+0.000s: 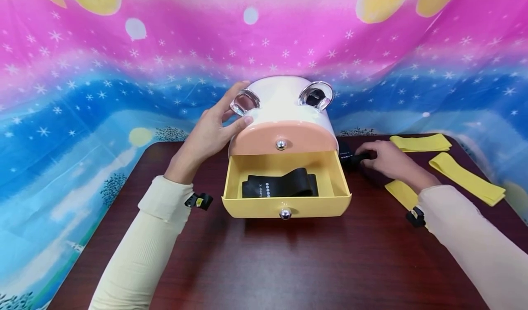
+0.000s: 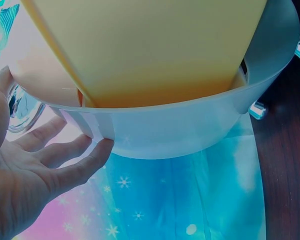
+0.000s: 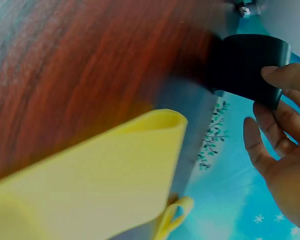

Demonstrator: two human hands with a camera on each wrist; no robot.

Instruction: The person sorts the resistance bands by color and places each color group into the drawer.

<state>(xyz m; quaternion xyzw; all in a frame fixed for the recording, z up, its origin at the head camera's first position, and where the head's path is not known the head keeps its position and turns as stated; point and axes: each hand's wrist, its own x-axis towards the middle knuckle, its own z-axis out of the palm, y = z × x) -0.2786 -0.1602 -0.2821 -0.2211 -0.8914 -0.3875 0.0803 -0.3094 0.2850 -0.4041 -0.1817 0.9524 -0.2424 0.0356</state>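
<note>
A small white storage box (image 1: 280, 95) with silver ears has a peach upper drawer (image 1: 264, 138) closed and a yellow lower drawer (image 1: 247, 208) pulled out. Inside the lower drawer lies a folded black exercise band (image 1: 284, 185) with white print. My left hand (image 1: 208, 131) holds the box around its left ear, thumb in front and fingers behind; in the left wrist view, fingertips touch the white side. To the right of the box, my right hand (image 1: 387, 158) pinches another black band (image 3: 247, 67) between thumb and fingers. The box partly hides that band in the head view.
Yellow folded bands (image 1: 466, 177) lie on the dark wooden table (image 1: 284, 264), near and beyond my right hand. One of them is partly under the right forearm. A patterned cloth (image 1: 198, 40) hangs behind and beside the table.
</note>
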